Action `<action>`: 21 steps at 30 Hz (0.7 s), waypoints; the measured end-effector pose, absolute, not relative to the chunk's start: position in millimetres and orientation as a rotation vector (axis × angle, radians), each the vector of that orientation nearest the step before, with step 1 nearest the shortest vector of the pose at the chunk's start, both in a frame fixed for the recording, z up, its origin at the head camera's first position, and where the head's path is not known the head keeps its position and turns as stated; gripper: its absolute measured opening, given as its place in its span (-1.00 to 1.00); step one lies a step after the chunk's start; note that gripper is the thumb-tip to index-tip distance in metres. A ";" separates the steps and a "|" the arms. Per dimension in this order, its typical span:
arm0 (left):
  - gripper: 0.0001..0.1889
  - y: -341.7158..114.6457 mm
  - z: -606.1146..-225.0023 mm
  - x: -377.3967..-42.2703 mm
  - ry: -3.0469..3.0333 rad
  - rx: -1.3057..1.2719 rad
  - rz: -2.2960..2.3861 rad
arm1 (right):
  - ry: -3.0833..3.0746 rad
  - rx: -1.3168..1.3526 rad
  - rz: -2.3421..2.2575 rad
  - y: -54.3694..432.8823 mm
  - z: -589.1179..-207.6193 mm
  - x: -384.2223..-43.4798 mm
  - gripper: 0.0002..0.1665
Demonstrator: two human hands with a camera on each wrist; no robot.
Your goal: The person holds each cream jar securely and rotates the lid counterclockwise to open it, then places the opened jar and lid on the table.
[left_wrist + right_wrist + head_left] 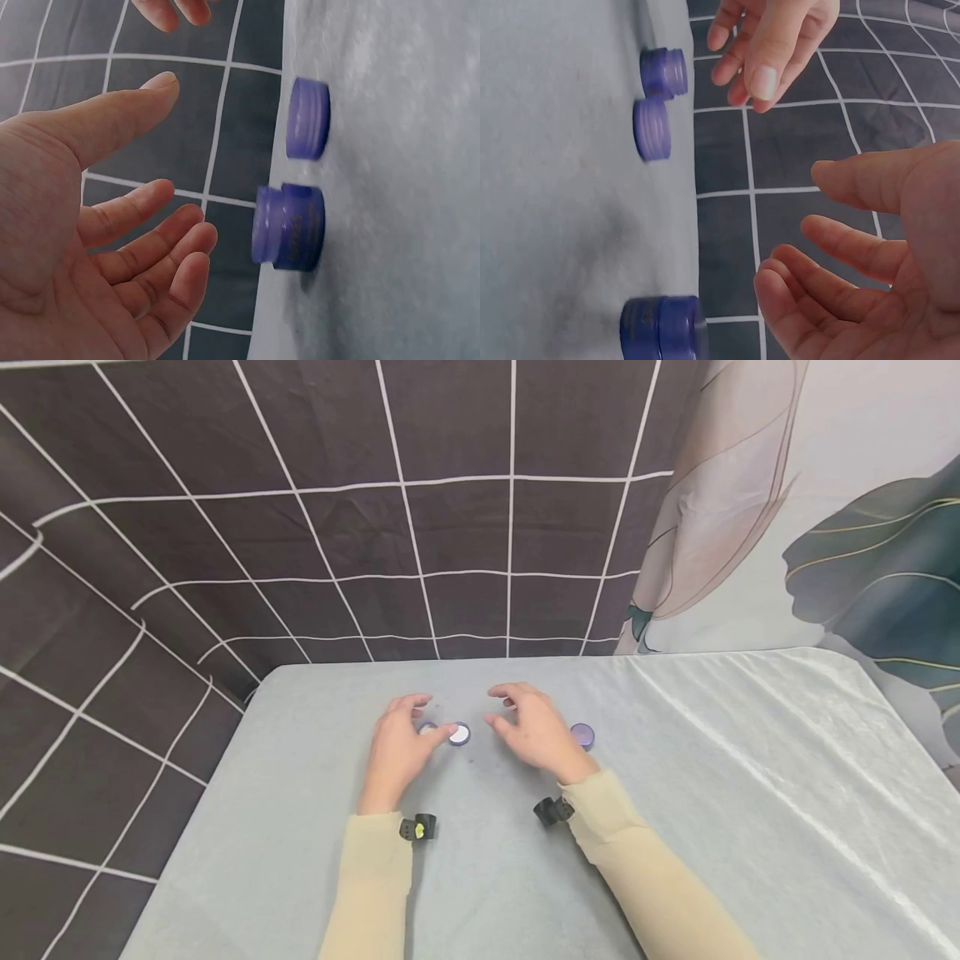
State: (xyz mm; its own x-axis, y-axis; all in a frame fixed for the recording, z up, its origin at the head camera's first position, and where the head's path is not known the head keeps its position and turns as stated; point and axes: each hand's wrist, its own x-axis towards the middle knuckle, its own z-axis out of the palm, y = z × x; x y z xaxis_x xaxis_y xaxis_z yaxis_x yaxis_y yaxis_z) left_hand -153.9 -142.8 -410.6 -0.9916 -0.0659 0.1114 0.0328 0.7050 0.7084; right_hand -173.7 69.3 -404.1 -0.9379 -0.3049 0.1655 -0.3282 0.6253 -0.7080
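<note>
My left hand (401, 745) hovers over the cloth-covered table, fingers loosely bent and holding nothing. Just under its thumb lies a purple screw lid (460, 736), turned up so its white inside shows. Beside the lid stands an uncapped small purple jar (300, 229) with a bare threaded neck, mostly hidden by the left hand in the head view. To the right, my right hand (534, 731) is raised too, with relaxed fingers and nothing in them. A second purple jar (664, 328), its lid on, stands near the right wrist.
A pale grey velvety cloth (480, 860) with creases at the right covers the table. Behind and to the left hangs a dark curtain (457, 527) with white grid lines. A leaf-patterned curtain (735, 543) hangs at the back right.
</note>
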 end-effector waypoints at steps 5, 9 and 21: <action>-0.33 -135.4 -407.0 -152.1 -2.782 -0.007 -1.158 | -2.797 0.526 1.236 75.4 -402.5 -173.4 -0.53; -0.32 -129.1 -404.5 -150.1 -2.788 -0.046 -1.141 | -2.756 0.542 1.249 79.6 -401.9 -173.4 -0.55; -0.33 -102.4 -396.7 -152.9 -2.821 -0.201 -1.081 | -2.750 0.519 1.193 93.2 -399.3 -170.5 -0.57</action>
